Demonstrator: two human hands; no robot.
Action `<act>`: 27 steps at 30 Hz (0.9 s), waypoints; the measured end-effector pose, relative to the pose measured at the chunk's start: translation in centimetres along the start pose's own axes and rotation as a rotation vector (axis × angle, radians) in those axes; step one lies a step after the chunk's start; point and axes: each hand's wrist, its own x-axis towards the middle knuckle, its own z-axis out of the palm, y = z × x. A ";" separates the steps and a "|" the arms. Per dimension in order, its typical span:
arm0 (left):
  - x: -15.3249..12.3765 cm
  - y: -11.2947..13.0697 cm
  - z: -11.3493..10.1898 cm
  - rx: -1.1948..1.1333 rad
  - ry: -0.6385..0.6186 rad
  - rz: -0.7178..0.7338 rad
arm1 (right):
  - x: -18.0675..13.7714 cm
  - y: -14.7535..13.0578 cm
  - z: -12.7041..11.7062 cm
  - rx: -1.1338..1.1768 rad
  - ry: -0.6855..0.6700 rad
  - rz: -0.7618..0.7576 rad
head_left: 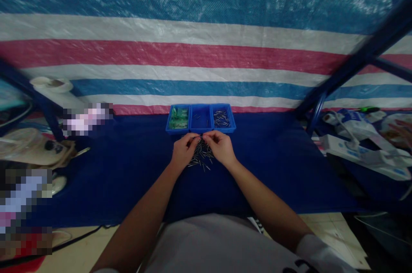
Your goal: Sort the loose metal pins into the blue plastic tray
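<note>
Both hands meet just in front of a blue three-compartment tray point(201, 129). My left hand point(185, 149) is closed in a pinch, its fingertips pointing toward the right hand. My right hand point(221, 145) is pinched too, its fingertips almost touching the left's. What the fingers hold is too small to make out. Below and between them lies a loose pile of thin metal pins point(202, 155). Small green packets point(179, 117) fill the tray's left compartment. A few thin pieces lie in the middle one, and several short metal pieces point(221, 119) in the right one.
The dark blue table point(267, 157) runs beneath everything, with a striped sheet point(193, 58) behind it. Blue metal posts rise at both sides. A white power strip point(363, 157) with cables lies at right; a plastic cup point(28, 146) and a white roll point(58, 90) are at left.
</note>
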 end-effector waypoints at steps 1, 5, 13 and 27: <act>0.0 0.0 0.0 -0.003 -0.004 0.003 | 0.0 0.0 0.0 0.002 -0.001 -0.004; 0.0 0.0 -0.2 -0.019 -0.023 0.003 | 0.0 0.2 0.1 0.027 -0.017 -0.024; 0.0 -0.1 -0.3 0.024 -0.048 -0.006 | 0.0 0.2 0.0 -0.025 -0.032 -0.063; 0.1 0.1 -0.2 0.008 -0.017 -0.006 | -0.4 -0.4 -0.3 -0.258 -0.174 -0.165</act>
